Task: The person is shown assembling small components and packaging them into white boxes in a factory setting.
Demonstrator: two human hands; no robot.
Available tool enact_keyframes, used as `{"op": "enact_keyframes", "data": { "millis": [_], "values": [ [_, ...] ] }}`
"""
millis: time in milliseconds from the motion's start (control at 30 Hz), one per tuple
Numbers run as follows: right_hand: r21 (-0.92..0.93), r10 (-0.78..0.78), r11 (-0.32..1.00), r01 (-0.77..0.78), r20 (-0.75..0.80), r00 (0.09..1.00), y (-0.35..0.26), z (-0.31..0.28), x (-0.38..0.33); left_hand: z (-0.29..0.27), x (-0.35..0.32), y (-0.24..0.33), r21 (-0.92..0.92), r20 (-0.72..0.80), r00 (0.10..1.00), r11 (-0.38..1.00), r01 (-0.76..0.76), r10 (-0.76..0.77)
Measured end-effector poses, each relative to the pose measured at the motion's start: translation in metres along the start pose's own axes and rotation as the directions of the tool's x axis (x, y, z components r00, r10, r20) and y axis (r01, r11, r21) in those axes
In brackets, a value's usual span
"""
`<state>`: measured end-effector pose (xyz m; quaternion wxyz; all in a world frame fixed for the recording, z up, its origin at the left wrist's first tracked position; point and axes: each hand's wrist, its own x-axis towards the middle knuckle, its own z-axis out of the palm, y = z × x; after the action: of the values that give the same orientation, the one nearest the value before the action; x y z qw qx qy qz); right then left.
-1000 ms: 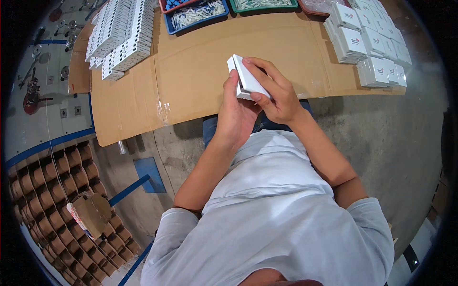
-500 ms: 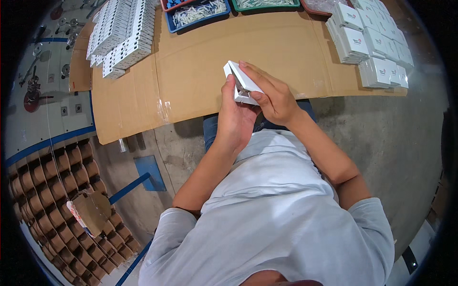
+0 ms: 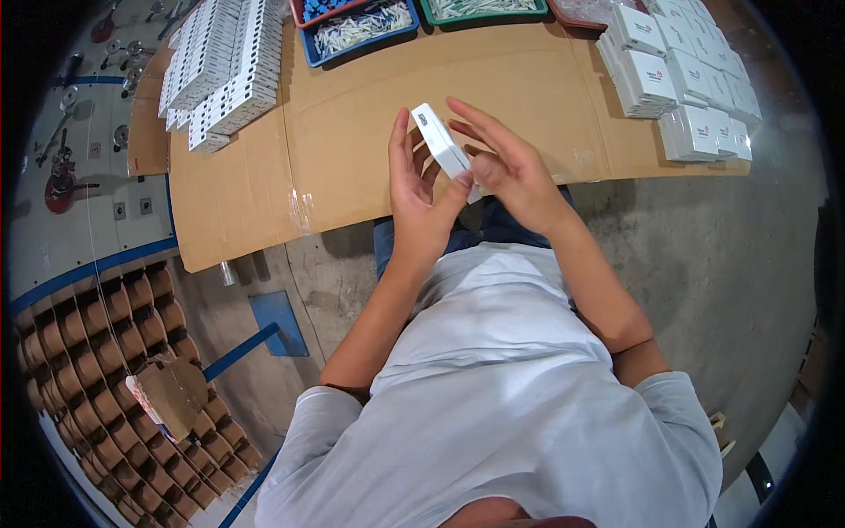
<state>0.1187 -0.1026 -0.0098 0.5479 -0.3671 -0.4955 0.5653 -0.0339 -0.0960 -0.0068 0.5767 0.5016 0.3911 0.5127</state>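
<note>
A small white box with dark print at one end is held up tilted over the near edge of the cardboard-covered table. My left hand grips it, the thumb across its lower part and the fingers along its left side. On the other side is my right hand, its fingers stretched out and apart, the thumb against or close to the lower right side of the box. Both lid and body look closed together, a thin seam running along the side. What is inside cannot be seen.
Stacked white boxes stand at the table's left and right. Along the far edge are a blue tray of small pale pieces, a green tray and a reddish tray. A cardboard divider grid lies low at left.
The box was partly open between both hands; now it appears closed and turned so a printed end shows. My right fingers have lifted off its top and spread out.
</note>
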Motion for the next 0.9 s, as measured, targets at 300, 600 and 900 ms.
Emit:
{"op": "enact_keyframes", "data": {
  "millis": [300, 600, 900],
  "values": [
    [-0.18, -0.126, 0.972, 0.149, 0.13, 0.983, -0.008, -0.003, 0.003, -0.01, -0.003, -0.016, 0.014, 0.161, 0.985, 0.998, -0.066, 0.063],
    [-0.264, -0.266, 0.918, 0.296, 0.143, 0.953, -0.006, -0.003, 0.0, -0.009, -0.004, -0.015, 0.069, 0.159, 0.978, 0.987, -0.147, 0.134],
    [-0.277, -0.31, 0.906, 0.321, 0.085, 0.947, -0.006, -0.004, -0.002, -0.007, -0.013, -0.013, -0.077, 0.118, 0.993, 0.997, 0.006, 0.003]
  ]
}}
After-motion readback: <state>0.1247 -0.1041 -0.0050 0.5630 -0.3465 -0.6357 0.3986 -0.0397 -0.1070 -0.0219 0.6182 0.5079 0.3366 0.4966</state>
